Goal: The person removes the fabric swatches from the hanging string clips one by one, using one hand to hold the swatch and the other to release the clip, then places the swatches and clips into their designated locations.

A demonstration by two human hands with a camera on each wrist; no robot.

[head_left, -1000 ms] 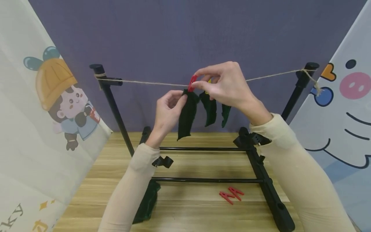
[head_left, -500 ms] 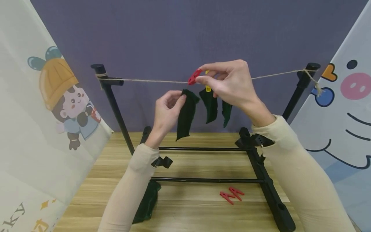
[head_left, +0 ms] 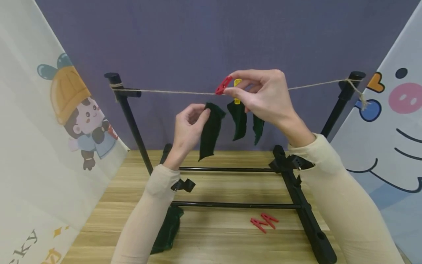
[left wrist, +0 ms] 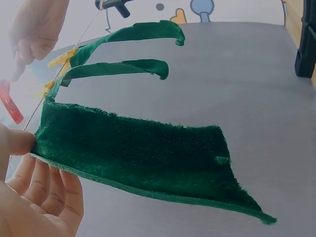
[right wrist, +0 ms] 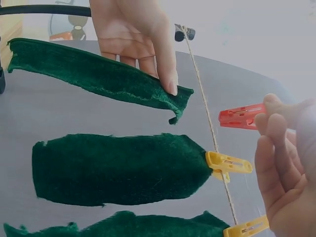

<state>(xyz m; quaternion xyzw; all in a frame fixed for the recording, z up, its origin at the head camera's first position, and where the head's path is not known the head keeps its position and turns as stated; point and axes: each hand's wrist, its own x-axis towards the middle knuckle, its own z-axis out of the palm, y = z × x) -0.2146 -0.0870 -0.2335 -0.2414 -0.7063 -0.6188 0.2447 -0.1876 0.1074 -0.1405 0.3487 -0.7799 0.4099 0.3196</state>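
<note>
My left hand (head_left: 189, 126) pinches the upper corner of a dark green cloth strip (head_left: 211, 134) between thumb and fingers; the strip hangs just below the twine line (head_left: 171, 92). In my right hand (head_left: 267, 93) a red clothespin (head_left: 223, 85) is pinched. The right wrist view shows the clothespin's tip close beside the line, apart from it and from the held strip. Two other green strips, one nearer (right wrist: 118, 170) and one lower (right wrist: 148, 227), hang from the line by yellow clothespins (right wrist: 229, 163). My right hand partly hides them in the head view.
A black frame with a left post (head_left: 132, 124) and a right post (head_left: 339, 104) carries the line. Two loose red clothespins (head_left: 269, 220) lie on the wooden table (head_left: 224, 242). Green cloth (head_left: 168, 231) lies at the lower left, partly behind my left sleeve. Printed sheets flank both sides.
The red clothespin has come away from the green strip's top, up and to the right with my right hand. My left hand and the strip have shifted slightly left, lower from the line.
</note>
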